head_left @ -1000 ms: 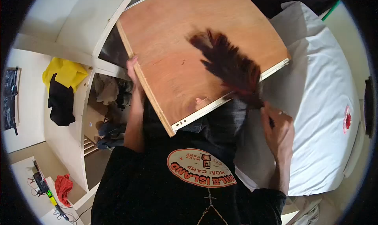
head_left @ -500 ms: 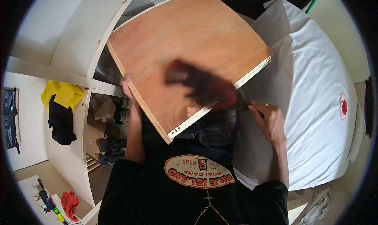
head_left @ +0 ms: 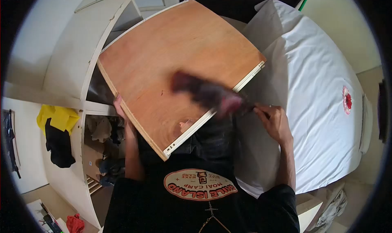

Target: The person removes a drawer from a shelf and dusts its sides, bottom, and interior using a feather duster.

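A wooden drawer (head_left: 163, 61), with its flat bottom panel facing up and white slide rails along its sides, is tilted in front of my body. My left hand (head_left: 119, 105) grips its left edge; some of the fingers are hidden behind the board. In my right hand (head_left: 272, 120), closed at the right of the drawer, is the thin end of a duster (head_left: 204, 90). Its dark and reddish head, smeared by motion, lies over the lower right part of the panel. Whether it touches the wood I cannot tell.
At the right stands a bed with a white sheet (head_left: 314, 98). A white cabinet frame (head_left: 96, 49) borders the drawer on the left, with clothes (head_left: 108, 129) on its shelves. Yellow cloth (head_left: 57, 118) and black cloth (head_left: 59, 145) hang at the left.
The drawer and the surroundings have shifted left and somewhat down in view. The duster stays blurred over the panel, and both hands keep their holds.
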Demonstrator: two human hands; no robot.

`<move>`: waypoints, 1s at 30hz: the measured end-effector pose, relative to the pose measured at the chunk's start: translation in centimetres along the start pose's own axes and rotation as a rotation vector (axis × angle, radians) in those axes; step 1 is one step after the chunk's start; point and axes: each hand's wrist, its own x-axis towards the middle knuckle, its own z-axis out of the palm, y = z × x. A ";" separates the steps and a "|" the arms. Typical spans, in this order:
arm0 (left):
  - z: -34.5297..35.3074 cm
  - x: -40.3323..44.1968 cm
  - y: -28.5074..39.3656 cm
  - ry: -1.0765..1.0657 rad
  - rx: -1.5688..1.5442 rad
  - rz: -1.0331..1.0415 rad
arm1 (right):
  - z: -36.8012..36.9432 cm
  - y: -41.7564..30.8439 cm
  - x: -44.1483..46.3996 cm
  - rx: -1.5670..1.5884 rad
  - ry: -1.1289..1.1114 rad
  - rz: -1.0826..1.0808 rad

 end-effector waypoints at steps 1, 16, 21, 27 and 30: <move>0.0 0.0 -0.1 -0.006 0.006 0.013 | 0.0 0.1 0.2 -0.038 0.057 0.055; -1.5 0.3 -0.2 -0.008 -0.020 -0.007 | -1.5 1.0 0.6 -0.058 0.070 0.285; -1.8 0.4 0.1 0.107 0.015 -0.005 | -1.3 2.3 0.7 -0.008 0.081 0.048; -1.1 -0.2 0.9 0.219 0.125 -0.062 | -1.7 2.1 0.7 0.005 0.067 0.086; -2.7 0.0 1.4 0.271 0.285 -0.076 | -1.5 1.8 1.7 -0.082 0.129 0.229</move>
